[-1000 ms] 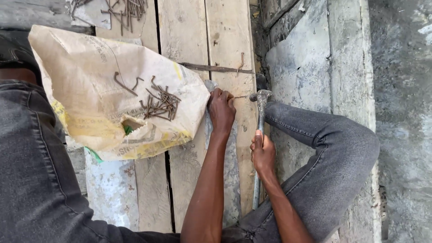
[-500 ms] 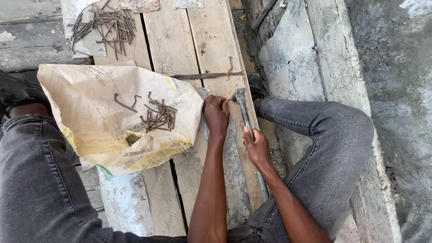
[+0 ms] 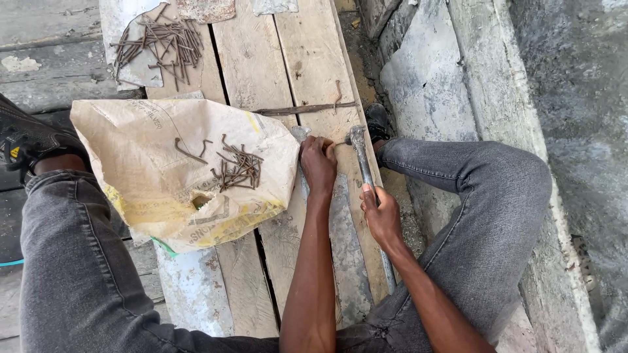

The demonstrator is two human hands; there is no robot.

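Person's sitting on some rough wooden planks with knees spread, dark grey jeans on both legs. The right hand is wrapped shut around the handle of a metal hammer, thumb lying along the shaft, and the hammer head sits up near the top of the handle, right next to the left hand's fingertips. The left hand is pressed down on the plank with fingers curled, pinching what looks like a small nail flat against the wood just beside the hammer head; it's tiny, so I can't make out much more than that. Just left of that hand there's a crumpled tan paper sack spread over the boards, with a little heap of bent rusty nails lying on top of it. Further up, well apart from the hands, a bigger pile of rusty nails sits on a scrap of grey sheet. A thin rusty metal strip lies across the planks just above the left hand. Black shoe at the left edge, concrete ledge off to the right.
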